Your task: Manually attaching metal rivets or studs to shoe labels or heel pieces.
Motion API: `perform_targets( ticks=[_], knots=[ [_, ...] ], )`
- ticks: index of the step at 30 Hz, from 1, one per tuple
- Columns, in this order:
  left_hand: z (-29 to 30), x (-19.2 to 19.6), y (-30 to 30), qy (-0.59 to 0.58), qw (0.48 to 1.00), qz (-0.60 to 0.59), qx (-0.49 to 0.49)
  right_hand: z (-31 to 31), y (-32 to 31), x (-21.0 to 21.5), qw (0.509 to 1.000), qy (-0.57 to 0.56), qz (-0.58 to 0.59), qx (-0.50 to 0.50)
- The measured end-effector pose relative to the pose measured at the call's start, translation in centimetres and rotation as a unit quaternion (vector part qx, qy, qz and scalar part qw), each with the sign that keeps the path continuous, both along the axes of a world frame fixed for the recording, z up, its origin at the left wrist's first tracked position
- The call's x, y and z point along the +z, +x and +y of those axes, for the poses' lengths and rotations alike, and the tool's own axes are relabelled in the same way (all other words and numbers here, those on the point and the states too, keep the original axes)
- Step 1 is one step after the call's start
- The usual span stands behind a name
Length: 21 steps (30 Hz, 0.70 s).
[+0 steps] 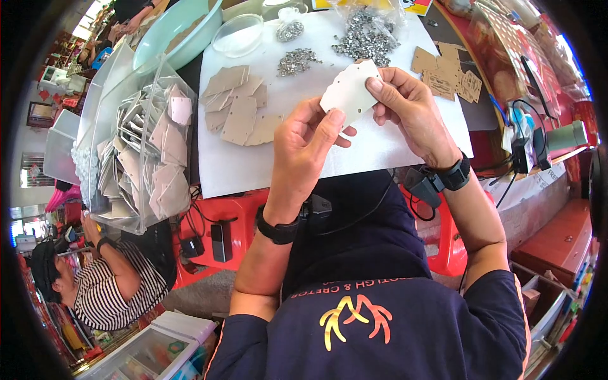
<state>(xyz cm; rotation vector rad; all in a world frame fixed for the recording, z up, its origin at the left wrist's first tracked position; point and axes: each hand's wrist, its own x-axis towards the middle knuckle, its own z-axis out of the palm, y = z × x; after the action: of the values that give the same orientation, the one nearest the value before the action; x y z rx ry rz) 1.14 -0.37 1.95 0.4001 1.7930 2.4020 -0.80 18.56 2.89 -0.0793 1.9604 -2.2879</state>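
Between my two hands I hold up a pale card tag point(347, 88) with a wavy edge and small punched holes, above a white sheet point(304, 161). My left hand point(310, 136) pinches its lower left side, thumb on top. My right hand point(405, 101) grips its right edge between thumb and fingers. To the left on the sheet lies a loose pile of similar grey-beige card tags point(237, 107). Beyond the tag are a small heap of shiny metal pieces point(297, 61) and a larger metal heap point(364, 41), partly under a clear plastic bag point(380, 14).
A clear plastic bin point(147, 209) full of card tags stands at the left, beside a pale green basin point(180, 31) and a clear round dish point(238, 35). Brown printed cards point(443, 73) lie at the right, near cables point(525, 126). Another person point(114, 278) sits at the left.
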Motion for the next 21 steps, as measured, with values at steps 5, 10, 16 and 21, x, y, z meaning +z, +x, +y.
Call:
perform_targets(
  ticks=[5, 10, 16, 21],
  knots=[
    [0.2, -0.4, 0.1, -0.015, 0.999, 0.02, 0.046, 0.1, 0.6, -0.8, 0.999, -0.044, 0.008, 0.009],
    [-0.2, -0.4, -0.3, -0.056, 0.995, 0.037, 0.075, 0.7, 1.3, -0.6, 0.997, -0.056, 0.046, 0.035],
    [0.9, -2.1, -0.4, 0.035, 0.995, -0.007, 0.09, -1.1, 0.9, -1.2, 0.944, 0.138, 0.25, -0.165],
    [2.7, -1.0, 0.9, 0.056, 0.991, 0.108, 0.05, -2.3, 1.8, -1.6, 0.84, 0.309, 0.416, -0.162]
  ],
)
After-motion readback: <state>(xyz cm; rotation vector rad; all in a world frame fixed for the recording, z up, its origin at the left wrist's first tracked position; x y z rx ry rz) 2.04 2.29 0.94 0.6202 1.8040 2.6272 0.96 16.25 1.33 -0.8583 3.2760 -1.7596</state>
